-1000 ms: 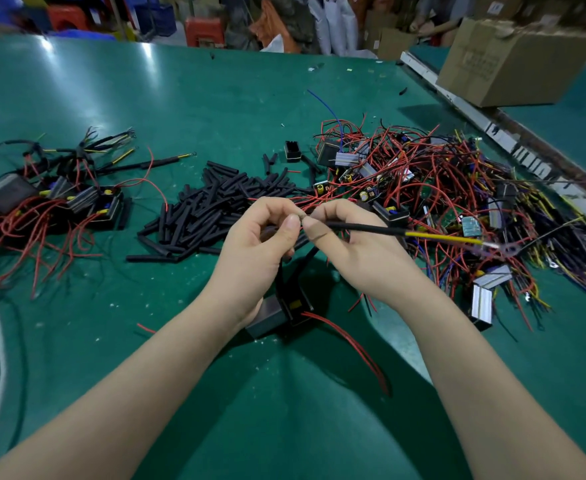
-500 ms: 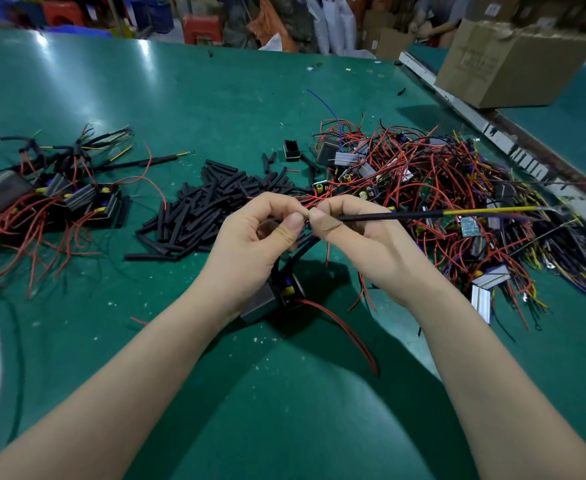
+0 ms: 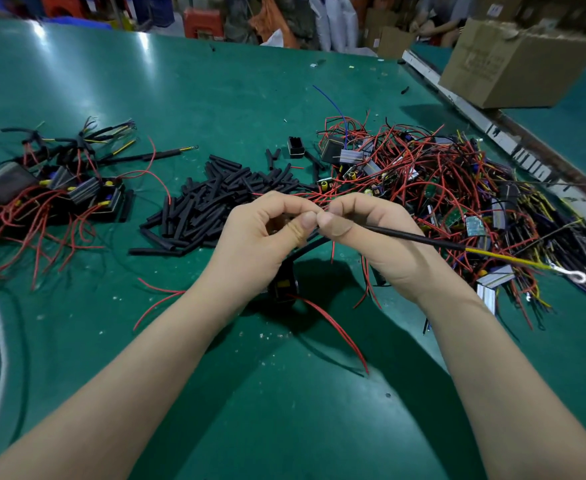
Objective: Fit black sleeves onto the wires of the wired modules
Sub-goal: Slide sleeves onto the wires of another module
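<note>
Sleeved modules point(image 3: 52, 192) lie far left, loose black sleeves point(image 3: 215, 202) mid-table; left hand point(image 3: 260, 237) and right hand point(image 3: 364, 233) pinch a sleeved yellow wire point(image 3: 506, 259) above the held module point(image 3: 284, 287), unsleeved pile point(image 3: 457, 188) right

Bare green surface point(image 3: 215, 84) open at far left and centre. Loose heap of short black sleeve tubes point(image 3: 212, 206) lies mid-surface; tangled pile of red-wired modules point(image 3: 457, 188) blocks the right; smaller cluster of sleeved modules point(image 3: 49, 192) at left. Brown cardboard box point(image 3: 513, 60) at far right.
</note>
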### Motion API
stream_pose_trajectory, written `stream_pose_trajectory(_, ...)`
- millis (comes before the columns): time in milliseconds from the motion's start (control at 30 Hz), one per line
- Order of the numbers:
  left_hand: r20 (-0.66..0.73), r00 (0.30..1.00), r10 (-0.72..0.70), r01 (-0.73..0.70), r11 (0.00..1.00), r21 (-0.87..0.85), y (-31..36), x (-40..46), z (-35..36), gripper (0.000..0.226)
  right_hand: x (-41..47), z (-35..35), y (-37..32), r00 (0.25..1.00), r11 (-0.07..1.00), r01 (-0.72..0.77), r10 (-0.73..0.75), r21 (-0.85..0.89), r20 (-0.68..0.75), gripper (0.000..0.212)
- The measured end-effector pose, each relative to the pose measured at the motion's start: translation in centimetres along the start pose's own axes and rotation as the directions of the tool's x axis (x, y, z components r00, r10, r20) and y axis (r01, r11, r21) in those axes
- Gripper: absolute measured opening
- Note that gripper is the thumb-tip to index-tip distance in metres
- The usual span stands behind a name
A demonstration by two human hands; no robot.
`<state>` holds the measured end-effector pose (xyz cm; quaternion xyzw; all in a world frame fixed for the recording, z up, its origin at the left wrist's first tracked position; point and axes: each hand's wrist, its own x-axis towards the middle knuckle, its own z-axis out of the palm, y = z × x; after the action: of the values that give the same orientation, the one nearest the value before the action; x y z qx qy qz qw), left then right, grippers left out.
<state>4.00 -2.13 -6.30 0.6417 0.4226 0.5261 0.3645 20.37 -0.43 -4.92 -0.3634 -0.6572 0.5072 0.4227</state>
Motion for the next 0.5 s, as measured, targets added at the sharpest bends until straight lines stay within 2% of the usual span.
stream_pose_trajectory(267,0.071,0.992,-0.103,0.114,0.98,-0.164,0.1,0.1,0.0,0.013,0.1,-0.3,0.3,0.996,0.995,0.088,-0.089,-0.041,-0.022,0.013)
stream_pose_trajectory(400,0.115,0.975,-0.19,0.213,0.947,-0.241,-0.1,0.2,0.1,0.013,0.2,-0.7,0.7,0.968,0.935,0.201,-0.234,-0.293,-0.085,0.016)
stream_pose_trajectory(433,0.112,0.967,-0.229,0.251,0.935,-0.25,-0.3,0.2,0.1,0.013,0.2,-0.8,0.9,0.953,0.892,0.233,-0.288,-0.388,-0.09,0.015)
stream_pose_trajectory(500,0.09,0.945,-0.313,0.326,0.906,-0.269,-0.5,0.2,0.2,0.015,0.3,-0.6,1.2,0.9,0.721,0.313,-0.433,-0.619,-0.049,0.011)
